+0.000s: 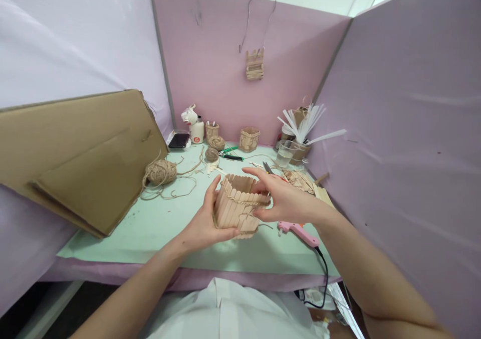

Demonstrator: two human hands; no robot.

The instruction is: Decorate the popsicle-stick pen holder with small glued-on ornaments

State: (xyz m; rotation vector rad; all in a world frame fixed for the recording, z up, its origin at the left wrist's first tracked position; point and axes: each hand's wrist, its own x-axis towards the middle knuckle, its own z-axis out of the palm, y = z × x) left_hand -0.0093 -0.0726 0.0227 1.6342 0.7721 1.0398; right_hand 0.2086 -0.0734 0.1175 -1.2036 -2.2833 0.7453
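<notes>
A pot made of wooden craft sticks [237, 209], trimmed with twine below its rim and round its base, is tilted above the front of the table. My left hand [210, 218] is closed round its left side, thumb and fingers spread along the wall. At the right side, my right hand [280, 196] pinches the wall, with the thumb outside and some fingers over the rim; the index finger is lifted. A pink hot glue gun [299, 232] lies just right of the pot, its black cord running off the table's front edge.
On the left are a twine ball [161, 172] and leaning cardboard [93, 163]. Green-handled pliers [231, 153], smaller balls and another stick pot [249, 139] stand behind. Glue sticks [306, 123], a clear cup [285, 153] and a stick piece [299, 181] are at right.
</notes>
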